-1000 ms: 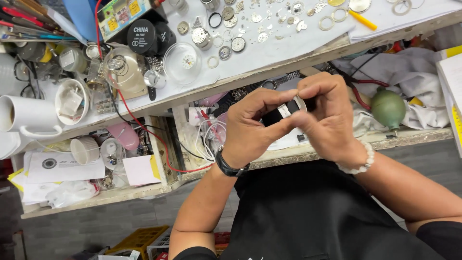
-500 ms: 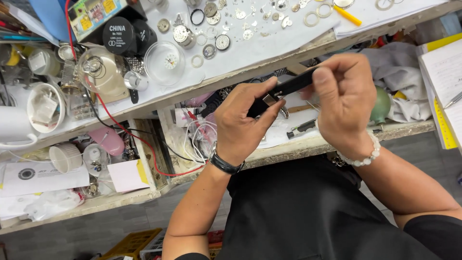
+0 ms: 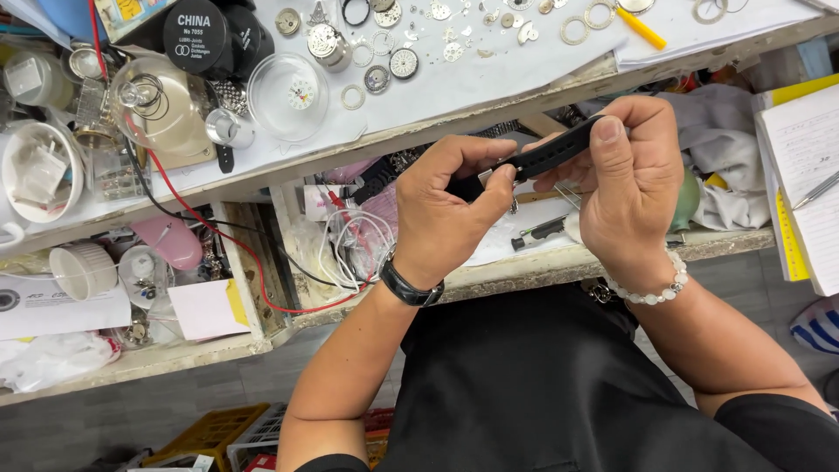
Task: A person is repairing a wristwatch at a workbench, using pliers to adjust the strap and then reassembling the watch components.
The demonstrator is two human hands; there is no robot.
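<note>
Holding a black watch strap (image 3: 544, 157) between them, both hands sit just above the open drawer (image 3: 559, 253) that juts out below the white-topped workbench (image 3: 472, 83). The left hand (image 3: 446, 214) curls its fingers around the strap's lower end, thumb and forefinger pinching near a small metal piece there, and a dark wristband (image 3: 409, 287) circles that wrist. The right hand (image 3: 631, 188) grips the strap's upper end, its thumb pressed flat along the strap's edge; a pale bead bracelet (image 3: 651, 293) rings that wrist. The strap runs on a slant from the left hand up to the right, hanging over the drawer and not touching the workbench. On the workbench, well up from the hands, lie scattered watch parts, rings and dials (image 3: 402, 61), a clear round dish (image 3: 288, 94), a black round tin (image 3: 199, 35) and a yellow pen (image 3: 642, 28). A red wire (image 3: 214, 232) trails down from the workbench past the drawer's left side. To the right of the drawer lies an open notebook (image 3: 808, 166).
</note>
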